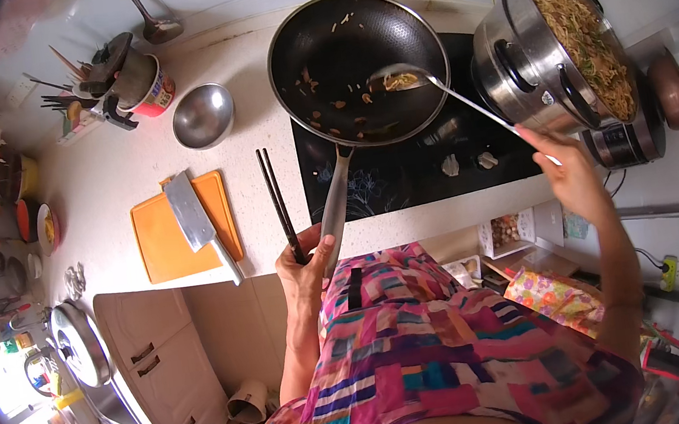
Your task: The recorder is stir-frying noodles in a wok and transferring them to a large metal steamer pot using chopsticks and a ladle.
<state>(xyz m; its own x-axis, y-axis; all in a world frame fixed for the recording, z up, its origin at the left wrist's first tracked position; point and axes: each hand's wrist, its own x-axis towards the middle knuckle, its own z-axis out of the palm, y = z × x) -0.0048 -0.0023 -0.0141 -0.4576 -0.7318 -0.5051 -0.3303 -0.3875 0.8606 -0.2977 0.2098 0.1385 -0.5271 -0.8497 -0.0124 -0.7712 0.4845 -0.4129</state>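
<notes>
My left hand [306, 261] grips the grey handle [338, 202] of a dark wok [349, 43] and also holds a pair of dark chopsticks [277, 201] pointing away from me. In my right hand [567, 179] is the pale handle of a metal ladle or spatula [473, 105]. Its head rests inside the wok at the right, with some food scraps [401, 80] on it. More small food bits lie scattered over the wok's textured inner surface. Right of the wok stands a steel steamer pot [505, 55], its top full of noodles with green pieces [581, 45].
A black glass cooktop [386, 177] with knobs lies under the wok. Left on the counter are a steel bowl [203, 116], an orange cutting board [154, 243] and a cleaver [190, 212], its handle over the front edge. Behind them stands a saucepan [132, 78] in a red-and-white tub.
</notes>
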